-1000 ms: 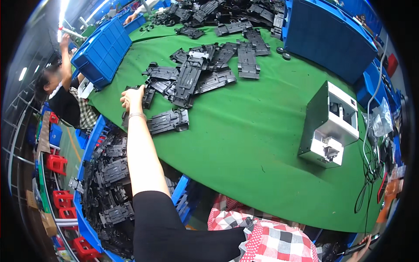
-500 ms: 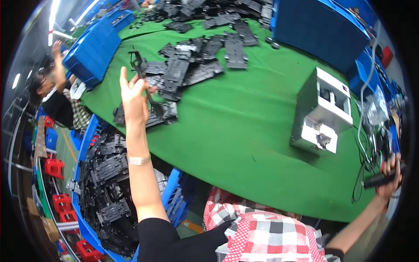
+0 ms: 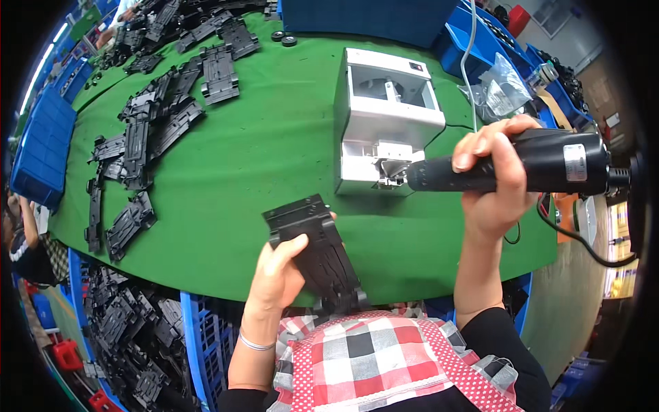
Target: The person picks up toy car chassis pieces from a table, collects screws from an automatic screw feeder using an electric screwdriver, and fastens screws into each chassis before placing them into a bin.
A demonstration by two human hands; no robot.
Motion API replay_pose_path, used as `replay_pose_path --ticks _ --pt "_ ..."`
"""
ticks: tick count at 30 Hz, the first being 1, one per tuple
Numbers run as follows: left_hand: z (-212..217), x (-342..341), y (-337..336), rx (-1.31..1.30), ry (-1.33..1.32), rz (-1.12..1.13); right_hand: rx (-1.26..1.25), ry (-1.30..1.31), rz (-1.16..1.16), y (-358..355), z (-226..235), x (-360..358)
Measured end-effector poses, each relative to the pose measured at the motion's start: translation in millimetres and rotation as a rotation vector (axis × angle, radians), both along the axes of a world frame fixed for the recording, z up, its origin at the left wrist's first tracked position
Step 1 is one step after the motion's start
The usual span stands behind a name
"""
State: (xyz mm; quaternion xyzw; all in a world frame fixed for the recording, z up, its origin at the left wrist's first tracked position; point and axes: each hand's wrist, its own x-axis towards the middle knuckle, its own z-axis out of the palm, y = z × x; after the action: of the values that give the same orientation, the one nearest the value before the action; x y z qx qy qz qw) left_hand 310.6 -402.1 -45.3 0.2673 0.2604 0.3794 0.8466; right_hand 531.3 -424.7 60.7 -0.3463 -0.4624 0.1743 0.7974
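Note:
My left hand (image 3: pixel 276 275) grips a black plastic chassis plate (image 3: pixel 317 250) by its left edge, thumb on top, just above the near edge of the green table. My right hand (image 3: pixel 498 175) is wrapped round a black electric screwdriver (image 3: pixel 549 159), held nearly level with its nose pointing left. That nose is at the front outlet of a silver screw feeder (image 3: pixel 391 117); whether it touches cannot be made out. Several more black chassis plates (image 3: pixel 136 152) lie in a loose heap on the left of the table, some overlapping.
A blue crate (image 3: pixel 364 20) stands at the back, with two small black wheels (image 3: pixel 283 38) before it. Another blue bin (image 3: pixel 44 141) is at the left edge. Below, a blue crate (image 3: pixel 199 357) adjoins piled chassis. Clear plastic bags (image 3: pixel 504 89) lie right; the screwdriver's cable (image 3: pixel 583 244) hangs nearby.
My left hand has come from the heap to the table's near edge with a chassis plate. My right hand has brought the screwdriver from the far right to the screw feeder. The view has turned right.

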Motion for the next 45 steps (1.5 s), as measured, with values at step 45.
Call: replay_pose_path --ticks 45 --pt "-18.8 26.9 -15.6 -0.035 0.264 -0.162 -0.061 -0.088 -0.086 18.0 -13.6 1.7"
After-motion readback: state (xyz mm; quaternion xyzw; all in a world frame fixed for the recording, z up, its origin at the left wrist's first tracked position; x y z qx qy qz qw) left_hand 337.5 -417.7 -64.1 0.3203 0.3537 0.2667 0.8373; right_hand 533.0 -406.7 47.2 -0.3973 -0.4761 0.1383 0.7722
